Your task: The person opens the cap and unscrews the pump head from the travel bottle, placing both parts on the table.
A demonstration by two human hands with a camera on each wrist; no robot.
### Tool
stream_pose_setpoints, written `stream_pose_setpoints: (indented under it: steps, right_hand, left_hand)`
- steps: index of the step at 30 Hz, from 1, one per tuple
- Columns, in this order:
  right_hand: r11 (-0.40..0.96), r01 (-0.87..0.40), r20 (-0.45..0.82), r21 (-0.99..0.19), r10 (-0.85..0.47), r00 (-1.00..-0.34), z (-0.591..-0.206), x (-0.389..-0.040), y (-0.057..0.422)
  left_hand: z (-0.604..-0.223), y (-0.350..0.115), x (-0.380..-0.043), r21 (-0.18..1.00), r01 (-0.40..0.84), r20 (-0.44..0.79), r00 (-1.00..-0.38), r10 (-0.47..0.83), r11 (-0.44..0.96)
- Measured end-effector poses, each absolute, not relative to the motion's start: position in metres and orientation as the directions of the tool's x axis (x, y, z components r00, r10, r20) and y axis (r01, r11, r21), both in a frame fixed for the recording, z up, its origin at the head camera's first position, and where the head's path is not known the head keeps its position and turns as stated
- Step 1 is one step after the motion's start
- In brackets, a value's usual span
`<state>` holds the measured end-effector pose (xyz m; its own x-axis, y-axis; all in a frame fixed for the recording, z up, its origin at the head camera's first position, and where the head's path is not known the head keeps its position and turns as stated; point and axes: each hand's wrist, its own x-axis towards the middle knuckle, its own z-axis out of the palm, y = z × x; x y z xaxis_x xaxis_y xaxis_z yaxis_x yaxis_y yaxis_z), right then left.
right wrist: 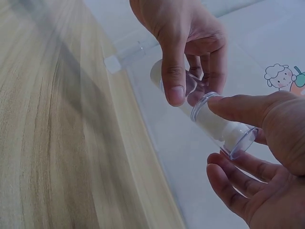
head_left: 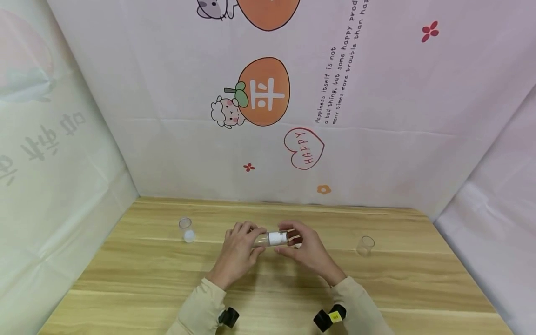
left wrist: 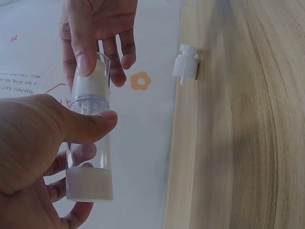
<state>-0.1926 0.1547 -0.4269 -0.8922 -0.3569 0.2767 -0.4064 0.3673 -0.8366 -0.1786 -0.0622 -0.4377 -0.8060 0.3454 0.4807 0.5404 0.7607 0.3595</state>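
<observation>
Left fingers [head_left: 254, 232] and right fingers [head_left: 295, 225] grip a bottle [head_left: 277, 238]; white-ended tube [head_left: 189, 236] left, clear-rimmed piece [head_left: 365, 248] right

The head view looks forward and down over the counter [head_left: 146, 279]; both wrist views, close in, share the bottle [left wrist: 92, 101] from its opposite ends.

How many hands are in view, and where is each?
2: the left hand grips one end of the bottle; the right hand holds the other. The wrist views repeat this pair; none seem hidden.
</observation>
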Motion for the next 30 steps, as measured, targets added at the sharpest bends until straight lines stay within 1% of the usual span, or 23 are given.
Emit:
stream_pose_setpoints:
  steps: [6,21,30]
  right_hand:
    - [0.386,-0.448,0.313,-0.806,-0.366,-0.877,-0.4275,-0.1933,0.153]
    - [0.376,-0.47,0.38,-0.798,-0.291,-0.878,-0.4286,-0.1935,0.1521]
    - [0.387,-0.471,0.396,-0.793,-0.26,-0.881,-0.4266,-0.1914,0.1516]
  left_hand:
    - [-0.436,-0.0625,-0.1785,0.339,0.545,0.485,-0.8,0.354,0.767]
    - [-0.4376,-0.0616,-0.1805,0.267,0.583,0.568,-0.739,0.363,0.768]
    - [-0.4374,-0.06,-0.1807,0.262,0.59,0.602,-0.719,0.348,0.764]
